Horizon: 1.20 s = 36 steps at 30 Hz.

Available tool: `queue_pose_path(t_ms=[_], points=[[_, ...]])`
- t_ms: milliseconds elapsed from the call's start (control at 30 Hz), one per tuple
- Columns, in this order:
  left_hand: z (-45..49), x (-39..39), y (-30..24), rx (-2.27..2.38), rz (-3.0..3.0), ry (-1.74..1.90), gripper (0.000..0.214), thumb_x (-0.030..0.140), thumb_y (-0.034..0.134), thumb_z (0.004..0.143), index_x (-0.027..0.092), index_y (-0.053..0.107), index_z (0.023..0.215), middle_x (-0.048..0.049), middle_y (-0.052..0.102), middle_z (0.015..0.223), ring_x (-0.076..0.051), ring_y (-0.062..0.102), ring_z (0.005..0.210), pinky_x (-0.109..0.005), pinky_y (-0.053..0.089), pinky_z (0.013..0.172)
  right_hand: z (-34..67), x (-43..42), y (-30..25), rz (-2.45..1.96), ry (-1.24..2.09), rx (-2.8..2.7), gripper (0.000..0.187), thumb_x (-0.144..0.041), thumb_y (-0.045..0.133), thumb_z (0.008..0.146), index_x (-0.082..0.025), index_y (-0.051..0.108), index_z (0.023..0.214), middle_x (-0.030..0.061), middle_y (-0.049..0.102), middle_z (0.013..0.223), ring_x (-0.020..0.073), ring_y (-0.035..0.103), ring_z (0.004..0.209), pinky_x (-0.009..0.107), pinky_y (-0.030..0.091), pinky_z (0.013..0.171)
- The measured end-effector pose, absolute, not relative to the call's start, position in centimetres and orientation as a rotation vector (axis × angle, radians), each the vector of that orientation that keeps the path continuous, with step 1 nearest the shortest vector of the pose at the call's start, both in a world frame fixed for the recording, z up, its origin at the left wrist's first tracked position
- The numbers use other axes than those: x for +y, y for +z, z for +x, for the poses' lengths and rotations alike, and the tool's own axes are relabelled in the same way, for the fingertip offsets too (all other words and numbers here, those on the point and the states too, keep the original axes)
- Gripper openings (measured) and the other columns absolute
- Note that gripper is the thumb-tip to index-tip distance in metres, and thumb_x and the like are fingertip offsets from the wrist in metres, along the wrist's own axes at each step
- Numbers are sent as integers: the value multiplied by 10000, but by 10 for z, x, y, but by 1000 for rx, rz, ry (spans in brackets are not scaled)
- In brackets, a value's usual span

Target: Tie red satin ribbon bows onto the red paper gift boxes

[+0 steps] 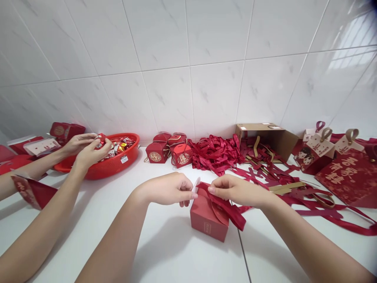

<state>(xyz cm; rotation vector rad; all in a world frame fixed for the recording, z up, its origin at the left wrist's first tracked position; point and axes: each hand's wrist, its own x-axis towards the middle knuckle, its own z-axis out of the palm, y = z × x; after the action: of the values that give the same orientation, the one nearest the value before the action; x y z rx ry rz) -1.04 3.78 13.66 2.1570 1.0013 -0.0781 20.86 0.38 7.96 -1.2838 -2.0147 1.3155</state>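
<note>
A small red gift box (206, 220) stands on the white surface in front of me, its top flaps partly up. My left hand (169, 189) pinches a white-backed flap at the box's top left. My right hand (238, 190) pinches the top of the box, where a dark red ribbon (232, 210) drapes over the right side. Both hands are closed on the box top. At the left, another person's two hands (86, 147) hold a small red item above a red basin (112, 163) of wrapped sweets.
Three finished red boxes (169, 151) stand by the wall. A heap of red ribbons (216, 151) lies beside an open cardboard carton (269, 137). Red paper bags (347, 173) fill the right side. Flat red packs (41, 145) lie at far left.
</note>
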Motion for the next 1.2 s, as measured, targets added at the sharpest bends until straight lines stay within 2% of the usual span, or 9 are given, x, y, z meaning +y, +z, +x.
queue_pose_path(t_ms=[167,333,500,700,900,1200], points=[[-6,38,135,997,2119,-83,346,408,497,843,175,546,593,-14,674,688,-192,664,739,-232,434,606,218,3,87,-1376,1340,-1921,400,-514,472,866,-195,363,651,-57,295,607,83,246,525,242,181,478],[-2,49,126,1023,2126,-115,338,437,505,847,183,535,626,-14,670,709,-195,679,771,-246,477,633,217,4,88,-1248,1422,-1752,364,-450,512,847,-186,400,623,-57,321,584,82,281,519,242,224,494],[-2,52,124,1027,2121,-121,364,469,494,854,179,537,639,-26,668,713,-196,681,786,-255,494,658,210,7,82,-1190,1515,-1568,357,-376,545,816,-186,366,573,-63,306,526,74,263,472,250,184,457],[-3,53,123,1034,2117,-133,378,484,502,843,179,499,620,-28,673,717,-196,684,793,-252,499,664,208,7,81,-1174,1608,-1513,354,-396,567,809,-186,389,586,-72,313,514,66,247,448,244,167,430],[-1,52,123,1026,2136,-121,392,493,499,831,184,484,590,-26,666,688,-197,673,756,-251,476,629,207,7,83,-1147,1576,-1588,428,-413,554,818,-194,297,556,-81,255,501,60,204,442,244,132,421],[0,48,123,1024,2120,-71,432,516,507,811,188,408,547,-14,631,644,-195,664,735,-248,452,612,201,7,77,-1225,1532,-1585,410,-397,543,816,-193,297,560,-84,252,492,48,187,426,237,126,409]])
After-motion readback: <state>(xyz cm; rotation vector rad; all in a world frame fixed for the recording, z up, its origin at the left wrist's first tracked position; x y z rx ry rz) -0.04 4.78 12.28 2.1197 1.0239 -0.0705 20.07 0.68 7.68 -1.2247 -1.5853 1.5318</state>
